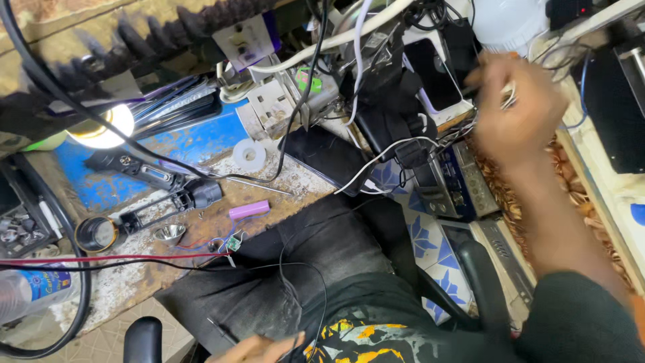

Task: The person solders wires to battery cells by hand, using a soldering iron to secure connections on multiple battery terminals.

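The right hand (517, 111), blurred, has its fingers pinched on white wires (508, 96) above the radio (457, 185), far nearer them than the left hand (259, 349), low at the lap, grip unclear.

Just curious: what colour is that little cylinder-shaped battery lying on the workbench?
The battery is light purple, seen best in the head view.

I see a clear plastic bottle (27, 290) with a blue label at far left, below the lit lamp (101, 128) | a dark blank phone screen (435, 74) upright, well right of the lamp | another dark phone (327, 158) lying flat, right of and below it.
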